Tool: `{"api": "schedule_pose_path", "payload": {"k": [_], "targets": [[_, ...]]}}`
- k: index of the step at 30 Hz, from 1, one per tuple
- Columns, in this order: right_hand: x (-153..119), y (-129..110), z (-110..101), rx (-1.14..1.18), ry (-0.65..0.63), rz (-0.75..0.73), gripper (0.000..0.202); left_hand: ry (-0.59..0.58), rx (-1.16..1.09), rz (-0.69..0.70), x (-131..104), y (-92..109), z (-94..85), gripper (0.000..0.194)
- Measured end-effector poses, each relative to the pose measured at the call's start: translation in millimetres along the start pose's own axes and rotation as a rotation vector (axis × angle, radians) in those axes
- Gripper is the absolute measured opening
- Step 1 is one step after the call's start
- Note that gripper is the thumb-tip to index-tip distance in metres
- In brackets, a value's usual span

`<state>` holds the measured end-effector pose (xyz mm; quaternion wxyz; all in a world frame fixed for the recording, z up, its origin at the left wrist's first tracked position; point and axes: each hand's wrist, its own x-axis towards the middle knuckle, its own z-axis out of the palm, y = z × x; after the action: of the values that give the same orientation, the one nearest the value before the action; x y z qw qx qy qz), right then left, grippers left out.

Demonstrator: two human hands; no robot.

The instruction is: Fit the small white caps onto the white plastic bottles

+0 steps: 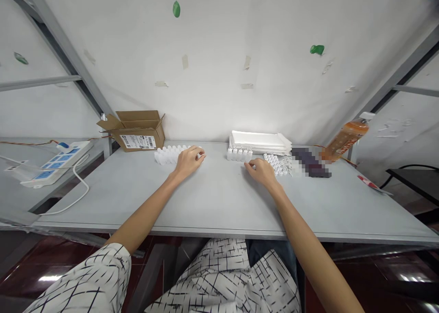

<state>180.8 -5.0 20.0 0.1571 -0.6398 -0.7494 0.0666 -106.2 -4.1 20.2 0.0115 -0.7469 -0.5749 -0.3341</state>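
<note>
My left hand (189, 160) hovers low over the table, right beside a group of small translucent white bottles (166, 156) that it partly hides. Its fingers are loosely curled, with a gap between thumb and forefinger and nothing visible between them. In front of a short row of small white bottles with pointed tips (239, 155), my right hand (261, 171) has thumb and fingertips drawn together. Whether a small piece sits in that pinch, I cannot make out. Just beyond the right hand lie several small white caps (272, 161) and a heap of thin white pieces (285, 165).
At the back stands a stack of white sheets or envelopes (259, 141). An open cardboard box (139, 132) is at the back left, a power strip (56, 164) farther left. On the right are a blurred dark object (311, 163) and a tilted orange drink bottle (348, 137).
</note>
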Motion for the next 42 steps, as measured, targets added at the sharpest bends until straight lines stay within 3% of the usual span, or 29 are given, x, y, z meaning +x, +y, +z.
{"api": "schedule_pose_path", "payload": {"k": [10, 12, 15, 18, 20, 24, 27, 30, 35, 42], "targets": [[-0.9, 0.7, -2.3, 0.045, 0.046, -0.001, 0.037, -0.051, -0.01, 0.022, 3.1, -10.9, 5.2, 0.024], [-0.3, 3.5, -6.9, 0.129, 0.099, 0.025, 0.038, -0.05, -0.012, 0.024, 3.4, -11.9, 5.8, 0.025], [2.5, 13.3, -17.3, 0.302, 0.29, 0.109, 0.041, -0.038, -0.03, 0.035, 2.8, -11.3, 6.4, 0.026], [6.7, 33.9, -29.3, 0.372, 0.538, 0.189, 0.041, -0.036, -0.051, 0.028, 1.6, -8.8, 7.4, 0.028], [9.4, 55.0, -36.0, 0.35, 0.617, 0.282, 0.036, -0.038, -0.069, 0.022, 1.1, -6.7, 8.2, 0.029], [12.5, 107.0, -41.9, 0.256, 0.665, 0.408, 0.032, -0.066, -0.109, 0.041, 1.0, -3.4, 9.1, 0.031], [12.8, 138.4, -40.7, 0.345, 0.718, 0.455, 0.036, -0.079, -0.135, 0.044, 0.6, -1.6, 10.1, 0.032], [12.1, 151.7, -39.5, 0.39, 0.72, 0.497, 0.038, -0.111, -0.144, 0.043, -0.1, -0.5, 11.9, 0.03], [9.8, 143.6, -41.2, 0.17, 0.578, 0.644, 0.032, -0.146, -0.196, -0.008, -0.7, -1.2, 15.5, 0.032], [3.9, 139.0, -41.8, 0.087, 0.444, 0.547, 0.029, -0.209, -0.264, -0.111, -4.3, 3.5, 19.6, 0.038]]}}
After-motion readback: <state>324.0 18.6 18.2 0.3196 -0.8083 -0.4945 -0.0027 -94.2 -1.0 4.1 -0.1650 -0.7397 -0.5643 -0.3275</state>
